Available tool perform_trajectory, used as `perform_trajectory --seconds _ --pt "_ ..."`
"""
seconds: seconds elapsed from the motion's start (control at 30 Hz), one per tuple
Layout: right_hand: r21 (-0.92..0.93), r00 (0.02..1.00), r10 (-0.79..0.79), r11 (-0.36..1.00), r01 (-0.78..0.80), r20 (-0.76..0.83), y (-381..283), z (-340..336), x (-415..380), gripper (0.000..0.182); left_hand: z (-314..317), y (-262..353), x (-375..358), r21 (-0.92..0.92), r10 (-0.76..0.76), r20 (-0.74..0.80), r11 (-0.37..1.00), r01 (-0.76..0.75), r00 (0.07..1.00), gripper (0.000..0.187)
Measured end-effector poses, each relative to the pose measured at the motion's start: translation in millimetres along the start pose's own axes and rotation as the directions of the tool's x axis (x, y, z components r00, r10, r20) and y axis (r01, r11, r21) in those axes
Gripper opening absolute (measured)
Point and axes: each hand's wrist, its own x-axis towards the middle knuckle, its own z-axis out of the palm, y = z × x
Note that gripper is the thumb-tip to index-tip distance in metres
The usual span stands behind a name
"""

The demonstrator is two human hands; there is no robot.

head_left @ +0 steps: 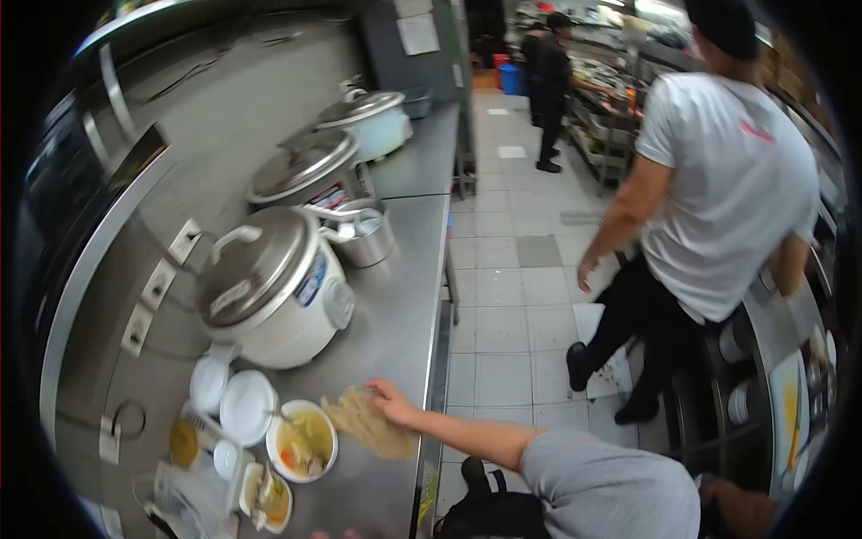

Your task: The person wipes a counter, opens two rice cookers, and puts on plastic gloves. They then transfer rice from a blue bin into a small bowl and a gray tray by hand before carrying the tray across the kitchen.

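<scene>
My right hand (390, 403) reaches over the steel counter and grips the edge of a crumpled brown cloth or paper (359, 420), which lies near the counter's front edge. Just left of it stands a white bowl (303, 440) of yellowish soup with something orange in it and a utensil handle. A smaller white dish of food (267, 499) sits below that bowl. Of my left hand (338, 534) only blurred fingertips show at the bottom edge; what they hold, if anything, is hidden.
Large lidded cookers (296, 296) and a metal pot (366, 235) line the counter (395, 314). White containers (247, 407) stand beside the bowls. A person in a white shirt (732, 189) is on the right. Another person in black (553, 90) stands farther down the tiled aisle.
</scene>
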Motion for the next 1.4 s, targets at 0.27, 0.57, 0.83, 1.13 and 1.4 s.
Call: perform_trajectory --seconds 0.27,0.57,0.83,1.13,1.4 --pt "-0.172 0.790 0.236 0.903 -0.394 -0.566 64.7 -294.4 -106.8 0.023 141.6 172.7 93.3 -0.659 0.652 -0.028 0.557 -0.505 0.758 0.057" --pt "0.450 -0.092 0.528 0.605 -0.657 -0.844 169.1 -429.1 -337.8 0.011 252.7 378.5 126.5 -0.829 0.633 0.130 0.491 -0.266 0.764 0.060" --pt "0.424 0.190 0.660 0.649 -0.632 -0.727 167.6 -592.3 -219.5 0.010 279.9 531.2 145.3 -0.738 0.746 0.024 0.462 -0.491 0.666 0.063" --pt "0.155 0.621 0.590 0.777 -0.610 -0.515 158.2 -691.4 80.4 0.013 376.4 566.8 210.6 -0.619 0.450 0.142 0.735 -0.276 0.881 0.065" --pt "-0.154 0.868 0.407 0.874 -0.461 -0.285 164.8 -742.0 345.5 0.008 508.7 637.4 358.5 -0.618 0.279 0.233 0.783 -0.080 0.932 0.072"
